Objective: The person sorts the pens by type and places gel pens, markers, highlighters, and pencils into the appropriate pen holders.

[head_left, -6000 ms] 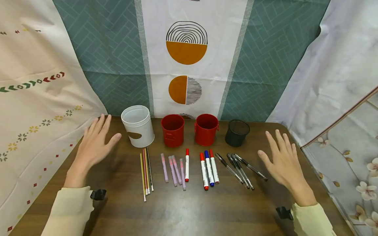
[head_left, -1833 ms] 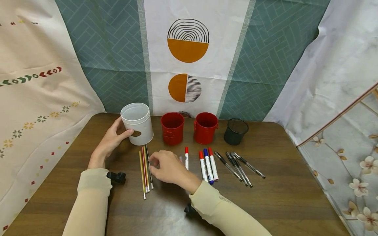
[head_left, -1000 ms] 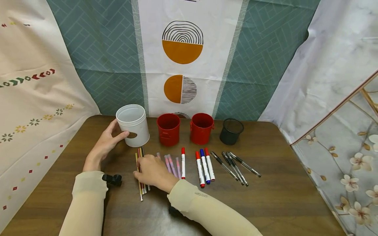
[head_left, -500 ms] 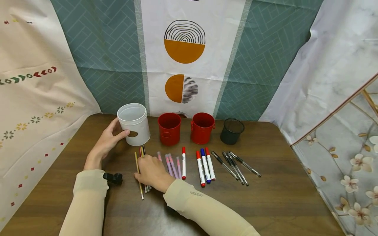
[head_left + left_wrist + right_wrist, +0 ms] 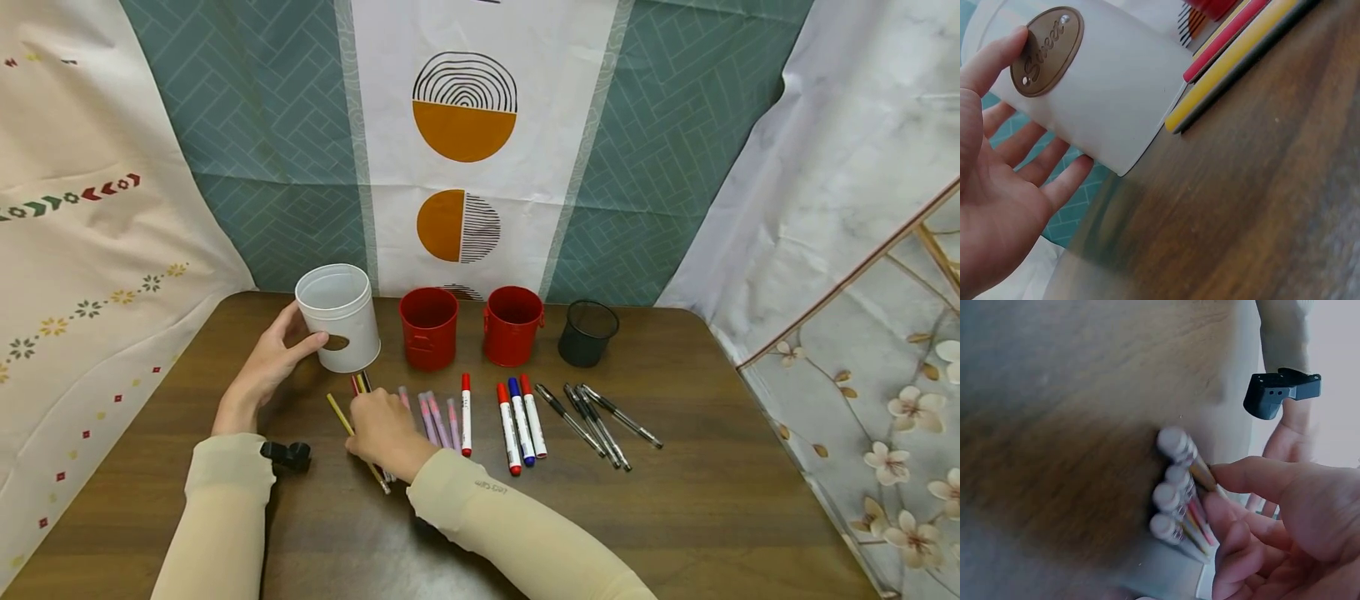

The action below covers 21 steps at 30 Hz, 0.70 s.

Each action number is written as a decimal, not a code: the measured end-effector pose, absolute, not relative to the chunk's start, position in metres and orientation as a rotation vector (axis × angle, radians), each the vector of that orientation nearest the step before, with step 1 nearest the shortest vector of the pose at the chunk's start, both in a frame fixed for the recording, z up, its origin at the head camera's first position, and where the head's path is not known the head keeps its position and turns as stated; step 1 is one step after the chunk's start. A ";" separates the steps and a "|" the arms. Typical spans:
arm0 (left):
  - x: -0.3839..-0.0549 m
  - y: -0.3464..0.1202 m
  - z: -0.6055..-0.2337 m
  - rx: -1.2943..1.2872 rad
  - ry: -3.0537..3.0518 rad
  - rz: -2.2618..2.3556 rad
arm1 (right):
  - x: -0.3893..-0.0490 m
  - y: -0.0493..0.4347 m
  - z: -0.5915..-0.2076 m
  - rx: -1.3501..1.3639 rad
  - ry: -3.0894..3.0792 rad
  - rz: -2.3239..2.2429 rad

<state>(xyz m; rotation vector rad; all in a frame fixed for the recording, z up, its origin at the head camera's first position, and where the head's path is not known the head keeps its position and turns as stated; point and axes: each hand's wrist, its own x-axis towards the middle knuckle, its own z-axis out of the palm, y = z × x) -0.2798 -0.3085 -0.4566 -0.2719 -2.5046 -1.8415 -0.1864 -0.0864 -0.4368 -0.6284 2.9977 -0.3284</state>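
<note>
My left hand (image 5: 262, 367) holds the side of a white metal canister (image 5: 343, 329), thumb on its brown oval plaque (image 5: 1046, 51) and fingers round the side. My right hand (image 5: 387, 433) pinches several pencils (image 5: 1191, 512) lying on the table. Its thumb presses the yellow pencil (image 5: 339, 412), which lies slanted across the others; their middles are hidden under the hand. In the right wrist view, the white eraser ends (image 5: 1167, 497) sit bunched beside the fingers. The canister stands upright just beyond the pencil tips.
Two red buckets (image 5: 430, 342) (image 5: 512, 337) and a black mesh cup (image 5: 587, 342) stand in a row right of the canister. Purple pens (image 5: 438, 421), a red-capped marker (image 5: 467, 421), more markers (image 5: 519, 429) and black pens (image 5: 596, 425) lie in front. Patterned cloth hangs behind.
My hands have gone from hovering at both sides to the canister and the pencils. Within the last second the yellow pencil has turned slantwise, its eraser end swinging right against the others.
</note>
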 end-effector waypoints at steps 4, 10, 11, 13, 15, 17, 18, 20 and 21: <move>-0.279 -0.308 -0.456 -0.279 -2.502 -1.841 | -0.186 -0.088 -0.434 -0.605 2.995 -0.330; -0.277 -0.306 -0.454 -0.262 -2.512 -1.837 | -0.188 -0.083 -0.433 -0.629 2.980 -0.385; -0.277 -0.306 -0.454 -0.263 -2.512 -1.837 | -0.189 -0.081 -0.434 -0.635 2.973 -0.405; -0.278 -0.306 -0.455 -0.266 -2.513 -1.829 | -0.190 -0.077 -0.434 -0.654 2.956 -0.457; -0.278 -0.307 -0.455 -0.265 -2.514 -1.819 | -0.191 -0.072 -0.432 -0.676 2.941 -0.507; -0.279 -0.307 -0.456 -0.263 -2.516 -1.809 | -0.192 -0.068 -0.430 -0.694 2.920 -0.558; -0.279 -0.307 -0.456 -0.261 -2.516 -1.806 | -0.192 -0.066 -0.429 -0.705 2.912 -0.582; -0.279 -0.308 -0.456 -0.260 -2.517 -1.802 | -0.194 -0.062 -0.426 -0.708 2.889 -0.635; -0.279 -0.308 -0.457 -0.262 -2.517 -1.803 | -0.194 -0.059 -0.424 -0.706 2.875 -0.665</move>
